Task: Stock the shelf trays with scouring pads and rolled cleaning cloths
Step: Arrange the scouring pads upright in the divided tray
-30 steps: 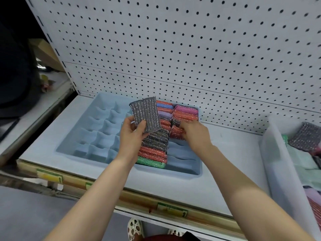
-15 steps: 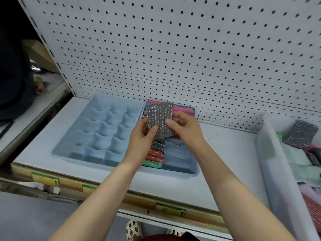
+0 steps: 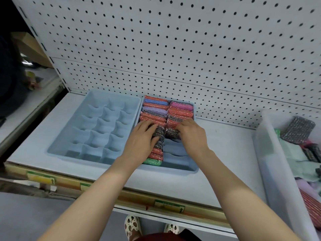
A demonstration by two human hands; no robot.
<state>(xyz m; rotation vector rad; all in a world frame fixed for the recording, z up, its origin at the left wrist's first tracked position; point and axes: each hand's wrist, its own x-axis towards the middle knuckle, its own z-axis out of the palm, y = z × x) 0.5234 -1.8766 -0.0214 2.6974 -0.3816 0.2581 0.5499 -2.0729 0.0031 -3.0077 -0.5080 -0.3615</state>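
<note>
A blue slotted tray (image 3: 175, 168) on the shelf holds two columns of upright scouring pads (image 3: 154, 108) in red, blue, purple, pink, silver and green. The left column is full to the front. The right column's front slots are bare. My left hand (image 3: 141, 140) lies flat on the left column, fingers spread. My right hand (image 3: 192, 134) has its fingers curled on a silver scouring pad (image 3: 172, 133) standing at the front end of the right column. No rolled cloths show in the trays.
A blue grid tray (image 3: 97, 129) with nothing in it sits to the left, touching the pad tray. At the right stands a white bin (image 3: 267, 153) with a silver pad (image 3: 297, 130), green cloths and other stock. Pegboard backs the shelf.
The silver pad went from my left hand, raised over the tray, to both hands and then down into the right column. Both hands have dropped onto the pads.
</note>
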